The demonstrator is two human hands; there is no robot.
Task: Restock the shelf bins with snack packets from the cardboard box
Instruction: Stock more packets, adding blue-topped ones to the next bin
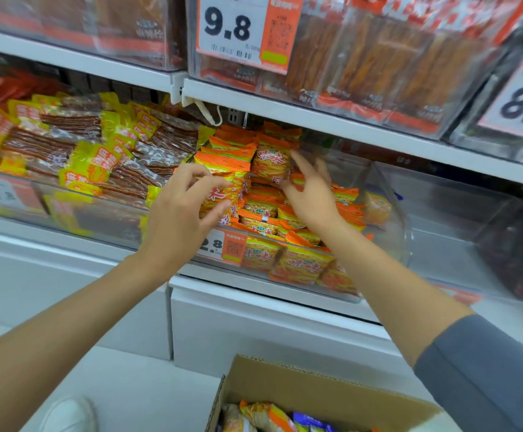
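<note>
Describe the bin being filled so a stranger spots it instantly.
Find the white shelf under the big 9.8 price tag. Below it sits a clear bin heaped with orange packets. The bin on its left holds yellow packets instead.

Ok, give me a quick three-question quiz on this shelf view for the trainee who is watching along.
1. True or false: the open brown cardboard box on the floor is empty.
2. Which hand grips a stack of small orange snack packets at the clear plastic bin? A) left B) right C) neither
3. Fill in: the white price tag on the upper shelf reads ___.
Key: 1 false, loose packets show inside it. 2 A, the left hand grips them; the right hand is spread over packets in the bin. 3 9.8.
</note>
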